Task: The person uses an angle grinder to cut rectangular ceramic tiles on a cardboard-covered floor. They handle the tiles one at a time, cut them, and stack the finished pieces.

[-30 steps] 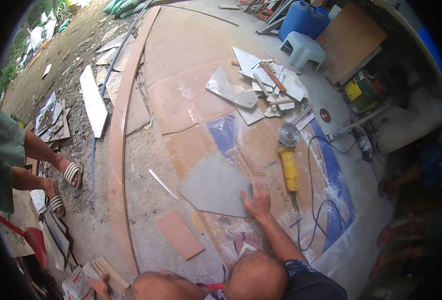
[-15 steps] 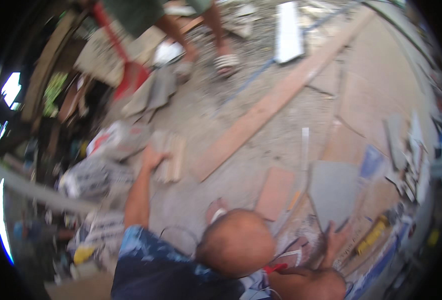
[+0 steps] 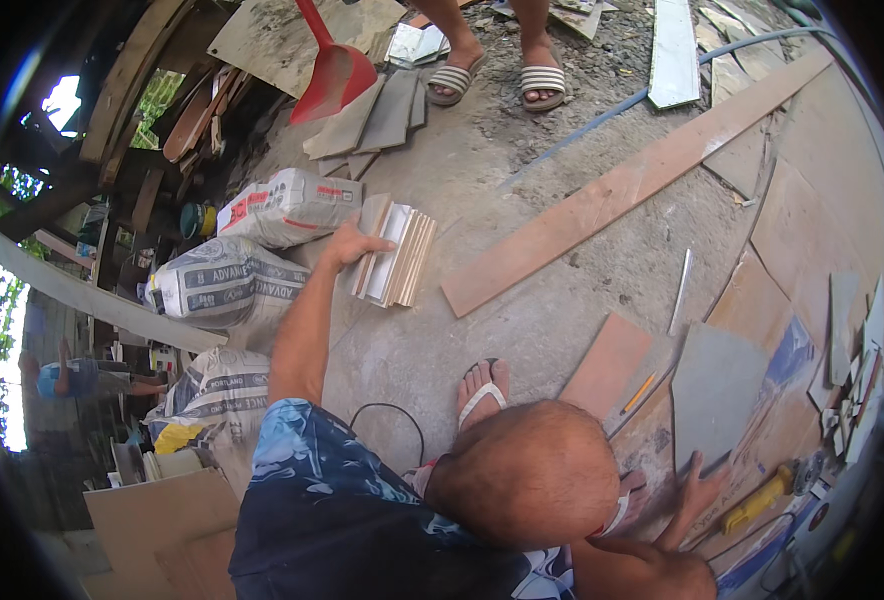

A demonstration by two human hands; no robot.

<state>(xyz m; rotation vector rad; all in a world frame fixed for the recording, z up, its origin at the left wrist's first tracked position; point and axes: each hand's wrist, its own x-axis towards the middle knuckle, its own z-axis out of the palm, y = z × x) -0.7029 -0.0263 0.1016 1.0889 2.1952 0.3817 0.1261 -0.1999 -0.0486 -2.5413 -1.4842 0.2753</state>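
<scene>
My left arm reaches forward to a stack of narrow cut tile strips (image 3: 402, 255) standing on edge on the concrete. My left hand (image 3: 355, 243) is closed on the stack's near-left side, its thumb across the strips and its other fingers partly hidden. Low on the right, my right hand (image 3: 700, 492) has its fingers apart and holds nothing. Its fingertips are at the lower edge of a grey tile (image 3: 717, 385). A yellow angle grinder (image 3: 762, 500) lies just right of that hand. My bent knee (image 3: 522, 475) rises between the arms.
Cement bags (image 3: 217, 280) lie left of the strips. A long brown plank-like strip (image 3: 622, 200) crosses the floor diagonally. An orange tile (image 3: 607, 365) and a pencil (image 3: 637, 393) lie ahead of my knee. Another person's sandalled feet (image 3: 542, 85) stand beyond, near a red dustpan (image 3: 337, 80).
The view has shifted and sharpened, so the scene sits farther right or higher in it. My left hand stays at the tile strips. My right hand remains beside the grey tile.
</scene>
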